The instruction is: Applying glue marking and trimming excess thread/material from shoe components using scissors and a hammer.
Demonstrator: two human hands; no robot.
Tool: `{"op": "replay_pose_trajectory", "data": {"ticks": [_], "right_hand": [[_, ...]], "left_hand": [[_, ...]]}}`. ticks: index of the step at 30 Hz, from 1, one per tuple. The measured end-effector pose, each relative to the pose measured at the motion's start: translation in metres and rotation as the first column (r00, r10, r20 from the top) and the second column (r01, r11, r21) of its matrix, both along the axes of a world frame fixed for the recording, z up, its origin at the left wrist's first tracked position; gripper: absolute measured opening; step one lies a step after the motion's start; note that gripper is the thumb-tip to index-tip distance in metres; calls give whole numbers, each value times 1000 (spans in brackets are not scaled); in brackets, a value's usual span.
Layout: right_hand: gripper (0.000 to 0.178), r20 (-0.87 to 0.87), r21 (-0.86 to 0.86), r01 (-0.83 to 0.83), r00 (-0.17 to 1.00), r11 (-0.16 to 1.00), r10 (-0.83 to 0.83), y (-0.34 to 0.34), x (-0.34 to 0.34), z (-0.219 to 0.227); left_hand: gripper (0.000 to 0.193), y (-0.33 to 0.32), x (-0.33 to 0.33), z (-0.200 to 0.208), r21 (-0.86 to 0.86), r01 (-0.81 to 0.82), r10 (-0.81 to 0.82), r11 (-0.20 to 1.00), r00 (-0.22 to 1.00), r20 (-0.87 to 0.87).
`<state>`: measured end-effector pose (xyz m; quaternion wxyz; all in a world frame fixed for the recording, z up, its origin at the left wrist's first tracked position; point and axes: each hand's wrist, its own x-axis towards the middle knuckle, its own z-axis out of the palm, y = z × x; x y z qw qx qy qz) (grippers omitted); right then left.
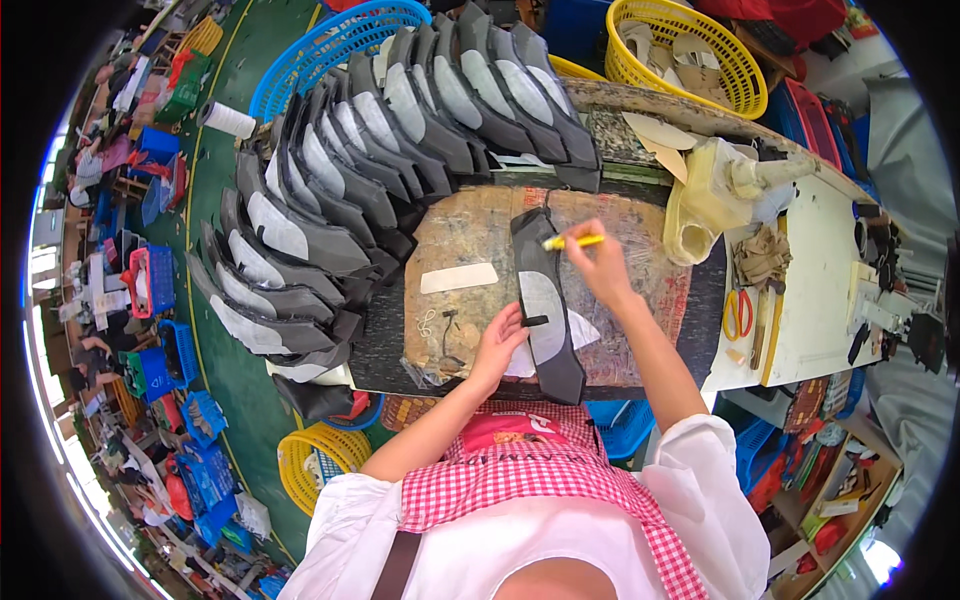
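Observation:
A long black curved panel [555,345] with a pale grey patch lies on a worn cardboard sheet [450,235]. Fingers of my left hand [496,350] grip the panel's left edge, close to a small black strip [537,320]. In my right hand [598,265] is a yellow pen [575,242], held in a pinch; its tip is at the panel's upper part. Whether the tip touches I cannot tell. White pieces [583,330] show partly beneath the panel. A cream strip [459,278] rests on the cardboard to the left.
Many similar black panels [330,165] fan around the left and far sides of the table. A yellowed plastic container [705,200] stands at the right, near orange-handled scissors [738,314]. Beyond are a yellow basket [685,50] and a blue basket [300,65].

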<state>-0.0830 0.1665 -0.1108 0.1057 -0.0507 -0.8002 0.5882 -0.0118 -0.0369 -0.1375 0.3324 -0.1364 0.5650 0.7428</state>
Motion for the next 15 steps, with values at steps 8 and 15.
{"op": "replay_pose_trajectory", "data": {"ticks": [8, 15], "right_hand": [[17, 342, -41, -152, 926, 988, 156, 20, 179, -10], [21, 322, 36, 26, 946, 999, -36, -10, 63, -9]], "left_hand": [[43, 9, -11, -5, -29, -86, 87, 996, 994, 64], [35, 7, -15, -14, -96, -110, 108, 989, 994, -22]]}}
